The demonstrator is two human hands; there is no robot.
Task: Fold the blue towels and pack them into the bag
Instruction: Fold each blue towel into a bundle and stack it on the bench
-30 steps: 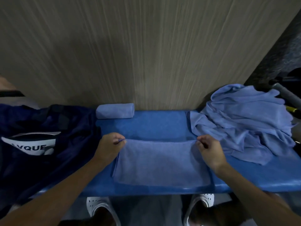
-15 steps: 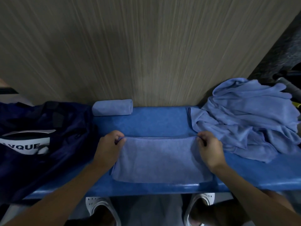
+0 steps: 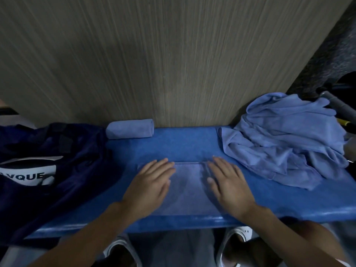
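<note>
1. The towel (image 3: 187, 191) lies flat at the near middle of the surface (image 3: 183, 147). It is folded into a rectangle, and its near edge runs along the surface's near edge.
2. Our left hand (image 3: 152, 187) rests on the towel's left part and our right hand (image 3: 229, 187) on its right, palms down and fingers straight. Each grip is slack and clamped on nothing, only pressing the cloth.
3. We judge the towel light, soft and limp. It is not fragile, but it would sag out of its fold if lifted by one corner. We would pinch both corners of one short end, or slide flat hands beneath it.
4. A rolled towel (image 3: 130, 129) sits at the far left against the wall, and a heap of towels (image 3: 285, 143) lies crumpled at the far right.
5. The dark bag (image 3: 63, 151) slumps at the left, just beside the rolled towel. We cannot tell what is inside it.
</note>
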